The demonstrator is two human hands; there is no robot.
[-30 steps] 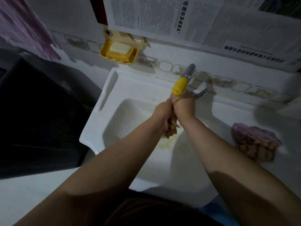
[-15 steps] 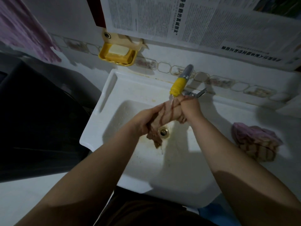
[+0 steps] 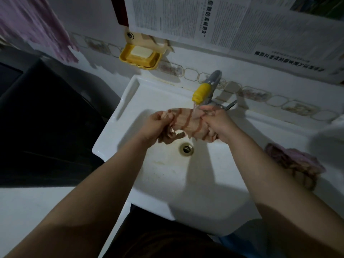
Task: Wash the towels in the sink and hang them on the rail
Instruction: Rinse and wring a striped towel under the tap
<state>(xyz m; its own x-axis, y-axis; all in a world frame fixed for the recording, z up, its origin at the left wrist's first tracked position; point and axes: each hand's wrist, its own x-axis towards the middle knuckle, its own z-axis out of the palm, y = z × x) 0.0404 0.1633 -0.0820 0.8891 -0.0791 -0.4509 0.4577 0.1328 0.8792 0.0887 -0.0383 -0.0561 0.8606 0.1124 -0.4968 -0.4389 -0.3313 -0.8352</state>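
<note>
A beige towel with reddish stripes (image 3: 188, 121) is stretched between my hands over the white sink (image 3: 167, 179), just above the drain (image 3: 186, 148). My left hand (image 3: 155, 127) grips its left end and my right hand (image 3: 217, 123) grips its right end. Water runs from the yellow-tipped tap (image 3: 202, 92) onto the towel. A second wet towel, pink and striped (image 3: 296, 164), lies bunched on the sink's right ledge.
A yellow soap dish with a soap bar (image 3: 140, 55) hangs on the wall at the back left. Newspaper sheets (image 3: 223, 25) cover the wall above the tap. A pink cloth (image 3: 35, 28) hangs at the upper left. A dark object (image 3: 37, 123) stands left of the sink.
My hands were pressed together wringing the towel under the tap. They have moved apart and the towel is now spread out between them under the running water.
</note>
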